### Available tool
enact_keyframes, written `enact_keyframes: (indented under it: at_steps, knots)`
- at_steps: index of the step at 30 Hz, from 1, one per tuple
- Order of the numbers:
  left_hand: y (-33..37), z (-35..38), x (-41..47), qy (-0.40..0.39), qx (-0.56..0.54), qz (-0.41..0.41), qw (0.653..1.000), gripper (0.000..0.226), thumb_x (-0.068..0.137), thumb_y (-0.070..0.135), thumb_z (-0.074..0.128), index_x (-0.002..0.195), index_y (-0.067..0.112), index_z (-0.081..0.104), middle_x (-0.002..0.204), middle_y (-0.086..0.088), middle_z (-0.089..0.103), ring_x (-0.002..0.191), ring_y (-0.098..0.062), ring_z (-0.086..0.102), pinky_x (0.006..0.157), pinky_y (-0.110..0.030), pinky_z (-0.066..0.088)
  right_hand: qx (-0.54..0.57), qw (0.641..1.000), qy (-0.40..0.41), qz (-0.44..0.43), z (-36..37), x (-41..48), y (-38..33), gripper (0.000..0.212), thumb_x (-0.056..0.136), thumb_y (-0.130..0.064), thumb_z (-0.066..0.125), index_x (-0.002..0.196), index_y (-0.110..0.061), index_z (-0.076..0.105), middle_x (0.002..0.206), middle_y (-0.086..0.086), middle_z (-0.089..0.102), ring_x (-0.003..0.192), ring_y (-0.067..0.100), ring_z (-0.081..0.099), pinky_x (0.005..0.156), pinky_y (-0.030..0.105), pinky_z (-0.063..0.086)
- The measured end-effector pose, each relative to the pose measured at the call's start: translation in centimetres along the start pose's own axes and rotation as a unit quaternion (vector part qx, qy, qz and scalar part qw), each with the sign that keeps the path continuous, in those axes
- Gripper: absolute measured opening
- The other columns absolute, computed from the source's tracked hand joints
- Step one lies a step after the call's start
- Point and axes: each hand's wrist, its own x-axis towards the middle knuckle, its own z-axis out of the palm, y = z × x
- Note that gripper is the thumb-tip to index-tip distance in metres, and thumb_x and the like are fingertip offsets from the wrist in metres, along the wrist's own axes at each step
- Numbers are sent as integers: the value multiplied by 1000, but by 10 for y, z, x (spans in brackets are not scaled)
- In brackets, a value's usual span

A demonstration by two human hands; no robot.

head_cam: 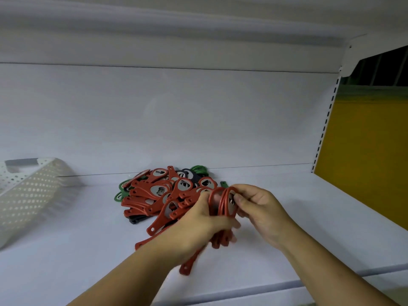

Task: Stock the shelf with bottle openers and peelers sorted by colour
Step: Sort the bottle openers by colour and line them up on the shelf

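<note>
Hands: two, both above the front half of the shelf (pixel 309 217), just right of the pile.
Left hand (pixel 198 226): fingers curled round a held bunch of red bottle openers (pixel 223 202), heads up, handles sticking out below the palm.
Right hand (pixel 260 208): thumb and forefinger pinch the round heads of the same bunch.
Held bunch, count: at least four red rims show; they overlap too much for an exact number.
Loose pile (pixel 159 193): one heap on the shelf by the back wall, mostly red, well over a dozen, overlapping.
Green openers (pixel 199 169): at least four peek out at the pile's left, back and right edges.
Dark openers (pixel 134 219): at least two, partly buried.
Perforated white basket (pixel 28 195): one, tipped, far left.
</note>
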Motion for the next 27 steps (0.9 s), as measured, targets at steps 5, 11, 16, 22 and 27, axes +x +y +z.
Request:
enact_keyframes:
  at_steps: [5,11,16,22,27]
  knots:
    - [3,25,11,8,-68,-59,996,10,82,-2,56,83,7,53,68,-12,45,54,-20,48,57,-34,38,-130,991,31,-24,-8,-15,-19,25,92,-7,58,97,-29,69,87,-10,66,64,0,53,64,14,44]
    - [-11,38,24,126,-163,-52,977,17,88,9,61,105,6,61,96,-9,71,94,-20,66,84,-39,51,-273,960,13,63,-38,-45,-22,7,77,-26,77,80,-22,71,68,-4,55,63,9,49,60,22,40]
    - [-13,73,21,90,-66,-30,993,24,92,18,56,104,-2,62,83,-9,66,71,-11,62,62,-22,49,-290,947,-71,114,-27,-52,-10,22,66,-28,76,82,-15,69,63,-7,57,61,8,51,58,23,40]
    - [-19,72,19,7,25,-6,1000,40,80,24,73,113,19,50,102,-9,64,90,-10,62,75,-26,54,-203,969,-90,108,-44,-54,-4,29,77,10,67,70,-18,70,66,-5,67,67,8,62,65,24,50]
    - [-13,56,14,-52,103,70,991,92,78,8,74,140,47,18,133,7,46,108,-6,62,100,-30,47,-281,940,-131,140,-62,-53,1,17,70,-19,74,69,-4,66,64,2,57,62,11,50,64,25,42]
